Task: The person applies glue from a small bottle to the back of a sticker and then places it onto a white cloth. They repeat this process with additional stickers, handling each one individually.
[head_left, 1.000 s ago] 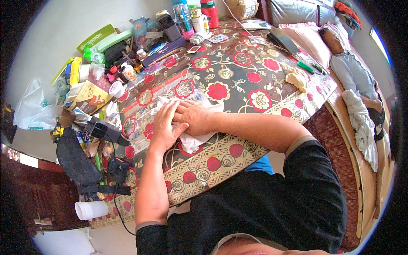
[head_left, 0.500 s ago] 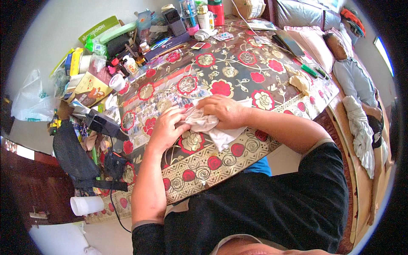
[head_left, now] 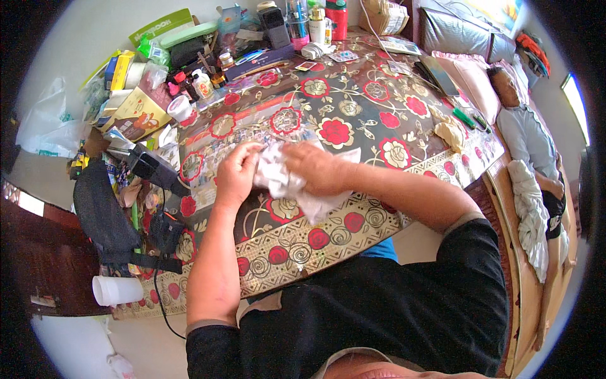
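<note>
A crumpled white cloth (head_left: 276, 179) lies on the flowered tablecloth (head_left: 338, 131) in front of me, one corner spread toward the near border. My left hand (head_left: 237, 177) is closed at the cloth's left end, thumb and fingers pinched together on its edge. Over the right part of the cloth lies my right hand (head_left: 317, 168), palm down and touching it. Motion smears its fingers, so their grip does not show. Beneath the hands, a clear sheet with many small pictures (head_left: 208, 161) covers part of the tablecloth.
Bottles, boxes and a pen cup (head_left: 297, 25) crowd the back left. A black device (head_left: 150, 165) and a white cup (head_left: 118, 290) stand at the left edge. A beige cloth (head_left: 449, 136) and green pen (head_left: 464, 118) lie right. Beyond, a person (head_left: 529, 136) lies on a bed.
My left hand has shifted slightly left and up and now pinches the cloth's edge. The right hand has moved and blurred over the cloth, whose folds have changed. The whole view has shifted a little.
</note>
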### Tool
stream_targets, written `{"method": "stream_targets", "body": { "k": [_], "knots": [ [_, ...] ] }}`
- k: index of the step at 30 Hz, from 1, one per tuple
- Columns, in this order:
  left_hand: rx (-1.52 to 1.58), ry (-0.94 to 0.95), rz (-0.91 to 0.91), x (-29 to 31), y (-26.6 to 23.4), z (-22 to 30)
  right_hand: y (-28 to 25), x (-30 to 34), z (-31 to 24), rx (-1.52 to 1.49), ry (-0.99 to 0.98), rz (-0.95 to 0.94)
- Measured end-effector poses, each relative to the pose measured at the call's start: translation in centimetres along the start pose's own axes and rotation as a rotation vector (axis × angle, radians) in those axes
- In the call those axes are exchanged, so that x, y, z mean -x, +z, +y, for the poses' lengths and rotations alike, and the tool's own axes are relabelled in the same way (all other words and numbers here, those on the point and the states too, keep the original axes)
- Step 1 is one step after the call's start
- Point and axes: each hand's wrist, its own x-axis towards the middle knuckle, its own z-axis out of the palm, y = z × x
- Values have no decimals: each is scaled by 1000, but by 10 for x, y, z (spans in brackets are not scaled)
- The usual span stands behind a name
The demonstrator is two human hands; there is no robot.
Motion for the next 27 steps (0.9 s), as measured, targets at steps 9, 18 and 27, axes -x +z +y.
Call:
{"method": "stream_targets", "body": {
  "k": [9,18,27],
  "knots": [
    [-74,259,-82,0,5,-1,-50,-42,62,-1063,124,-24],
    [-137,248,-278,-3,5,2,-34,-84,179,127,786,440],
    [-119,266,-294,-5,5,1,-25,-100,200,175,818,404]
  ]
}}
